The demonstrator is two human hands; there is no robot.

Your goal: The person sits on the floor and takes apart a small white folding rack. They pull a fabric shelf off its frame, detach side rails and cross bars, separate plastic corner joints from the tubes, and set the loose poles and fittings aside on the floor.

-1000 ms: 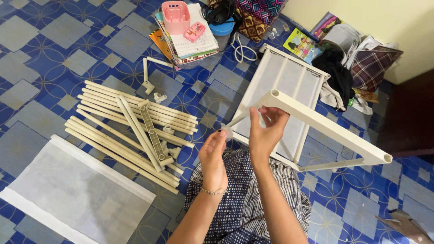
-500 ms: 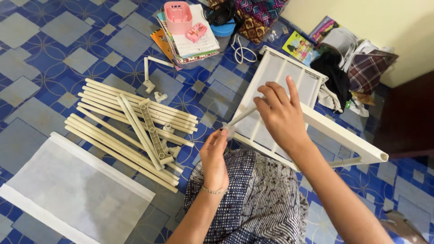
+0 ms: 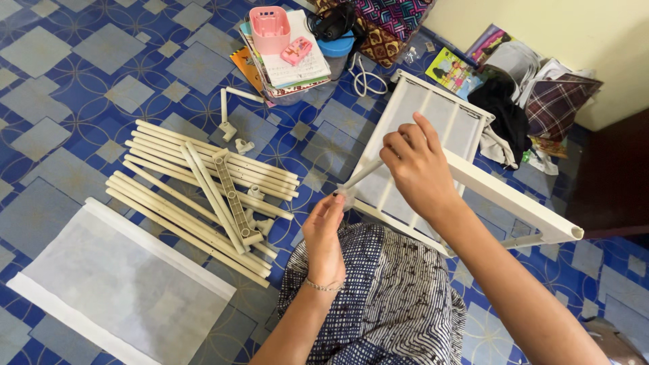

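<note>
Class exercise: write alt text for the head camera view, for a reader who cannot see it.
A seated person's right hand grips the corner of a cream frame piece while the left hand pinches the end of a thin rod running from that corner. On the blue patterned floor lie a bundle of cream tubes and a white mesh panel.

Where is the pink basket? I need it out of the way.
In the head view, the pink basket sits top centre on a stack of books, beside a small pink case.
</note>
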